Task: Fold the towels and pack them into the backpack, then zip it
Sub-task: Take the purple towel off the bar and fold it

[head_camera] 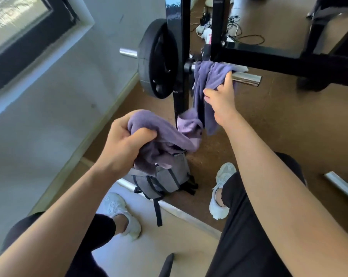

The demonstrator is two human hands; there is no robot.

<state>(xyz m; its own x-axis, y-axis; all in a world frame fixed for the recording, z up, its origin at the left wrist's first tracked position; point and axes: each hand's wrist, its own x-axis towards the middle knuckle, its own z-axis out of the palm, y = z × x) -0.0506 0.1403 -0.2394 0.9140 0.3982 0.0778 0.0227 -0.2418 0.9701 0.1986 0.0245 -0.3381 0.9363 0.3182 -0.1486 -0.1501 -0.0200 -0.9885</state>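
A crumpled purple towel (159,134) is bunched in my left hand (125,144), held above the grey backpack (165,178). The backpack stands on the floor against the rack's black post, its top hidden by the towel. A second purple towel (207,82) hangs over the chrome barbell (247,77). My right hand (223,96) grips this hanging towel near the bar, fingers curled into the cloth. Its lower end droops down beside the post.
A black weight plate (157,58) sits on the barbell left of the black rack post (179,56). Cables and a power strip (205,29) lie on the brown floor behind. My legs and white shoes (221,188) flank the backpack. A chrome bar (341,186) lies at right.
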